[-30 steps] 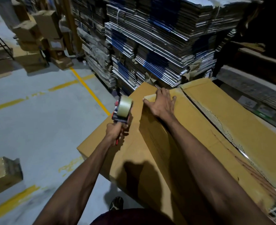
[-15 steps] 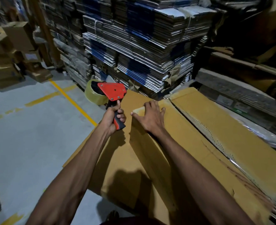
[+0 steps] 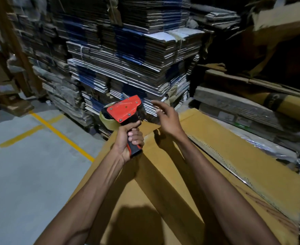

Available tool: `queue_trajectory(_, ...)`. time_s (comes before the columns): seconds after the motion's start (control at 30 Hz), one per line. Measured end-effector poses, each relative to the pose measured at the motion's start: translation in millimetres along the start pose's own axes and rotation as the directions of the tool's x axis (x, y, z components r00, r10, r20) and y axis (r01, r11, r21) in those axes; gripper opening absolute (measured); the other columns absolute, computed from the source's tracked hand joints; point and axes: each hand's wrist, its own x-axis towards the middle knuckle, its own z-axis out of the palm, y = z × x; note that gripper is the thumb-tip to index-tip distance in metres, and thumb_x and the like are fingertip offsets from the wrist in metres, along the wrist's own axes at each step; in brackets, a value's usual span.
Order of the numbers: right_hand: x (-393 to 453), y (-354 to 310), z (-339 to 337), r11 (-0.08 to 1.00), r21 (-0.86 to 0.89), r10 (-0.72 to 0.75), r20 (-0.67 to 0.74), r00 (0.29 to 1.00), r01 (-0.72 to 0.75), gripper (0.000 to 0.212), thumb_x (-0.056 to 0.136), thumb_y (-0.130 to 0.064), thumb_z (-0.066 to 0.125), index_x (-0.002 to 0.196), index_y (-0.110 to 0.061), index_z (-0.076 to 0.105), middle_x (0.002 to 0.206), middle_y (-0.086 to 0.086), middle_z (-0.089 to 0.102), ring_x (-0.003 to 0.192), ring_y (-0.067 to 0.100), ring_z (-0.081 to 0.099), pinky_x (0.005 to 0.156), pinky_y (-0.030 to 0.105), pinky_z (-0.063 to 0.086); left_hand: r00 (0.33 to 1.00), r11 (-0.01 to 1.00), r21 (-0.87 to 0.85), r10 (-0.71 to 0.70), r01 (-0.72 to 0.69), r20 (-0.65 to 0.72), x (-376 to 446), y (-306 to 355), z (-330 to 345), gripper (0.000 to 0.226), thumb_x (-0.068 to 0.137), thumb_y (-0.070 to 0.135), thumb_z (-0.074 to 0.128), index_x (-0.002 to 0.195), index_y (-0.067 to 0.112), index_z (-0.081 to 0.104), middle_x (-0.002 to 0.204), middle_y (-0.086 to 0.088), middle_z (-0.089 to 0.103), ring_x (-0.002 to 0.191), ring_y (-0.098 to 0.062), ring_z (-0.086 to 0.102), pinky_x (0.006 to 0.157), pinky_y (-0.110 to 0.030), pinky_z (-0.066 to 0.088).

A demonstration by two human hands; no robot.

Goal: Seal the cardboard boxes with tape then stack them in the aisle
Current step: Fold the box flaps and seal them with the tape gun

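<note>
Cardboard box (image 3: 163, 200): nearest to me, lying flat and low under both forearms, its long axis running away from the person towards the stacks; no tape shows on its top that I can see.
Left hand (image 3: 128, 142): fingers wrapped tight round the handle of the tape dispenser (image 3: 126, 110), which it holds upright in the air above the box's far end, red plate facing us, roll on its left side.
Right hand (image 3: 165, 117): just to the right of the dispenser's head, fingers loosely spread and gripping nothing, lifted clear of the cardboard.
Key relation: the tape's free end, if it is at the dispenser's right edge, lies right beside the right fingertips, so that hand looks the nearer one to pull it out; the box lies below both.
Second flattened box (image 3: 242, 152): beside the first, on the right.
Floor (image 3: 31, 165): grey, with yellow lines, on the left.
Stacked flat cartons (image 3: 128, 59): farthest back.
</note>
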Motion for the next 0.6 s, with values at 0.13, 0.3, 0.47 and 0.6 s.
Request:
queue_trajectory(0.13, 19, -13, 0, 0.981, 0.110, 0.164, -0.043, 0.986, -0.159, 0.039, 0.105, -0.005, 0.044, 0.127, -0.027, 0.068, 0.137, 0.005, 0.067, 0.109, 0.027, 0.065, 0.092, 0.045, 0.054, 0.982, 0.989, 0.054, -0.143, 0.138, 0.120, 8, -4, 14, 0.049, 0.078, 0.009, 0.083, 0.063, 0.024, 0.039, 0.042, 0.011, 0.038, 0.031, -0.003, 0.035, 0.032, -0.020, 0.033)
queue_trajectory(0.3, 18, -15, -28, 0.906, 0.367, 0.314, -0.241, 0.918, -0.213, 0.018, 0.101, -0.002, 0.056, 0.102, 0.002, 0.074, 0.098, 0.007, 0.076, 0.091, 0.014, 0.069, 0.078, 0.025, 0.053, 0.972, 0.971, 0.131, -0.214, 0.201, 0.096, 20, -10, 30, 0.047, 0.091, 0.016, 0.064, 0.066, 0.029, 0.028, 0.041, 0.011, 0.036, 0.029, -0.003, 0.033, 0.031, -0.020, 0.032)
queue_trajectory(0.47, -8, -5, -55, 0.916, 0.334, 0.311, -0.246, 0.918, -0.221, 0.014, 0.099, -0.003, 0.061, 0.098, -0.012, 0.071, 0.096, -0.003, 0.070, 0.085, 0.003, 0.064, 0.071, 0.024, 0.048, 0.966, 0.954, 0.183, -0.253, 0.239, 0.055, 26, -19, 40, 0.042, 0.098, 0.019, 0.055, 0.064, 0.027, 0.031, 0.041, 0.012, 0.034, 0.029, -0.002, 0.032, 0.030, -0.019, 0.031)
queue_trajectory(0.6, -22, 11, -77, 0.894, 0.415, 0.284, -0.229, 0.931, -0.170, 0.022, 0.101, -0.006, 0.056, 0.113, -0.014, 0.072, 0.100, 0.001, 0.067, 0.093, 0.008, 0.063, 0.078, 0.034, 0.045, 0.971, 0.948, 0.225, -0.239, 0.226, 0.031, 35, -28, 55, 0.041, 0.096, 0.018, 0.058, 0.067, 0.027, 0.030, 0.042, 0.012, 0.033, 0.029, -0.002, 0.031, 0.030, -0.020, 0.030)
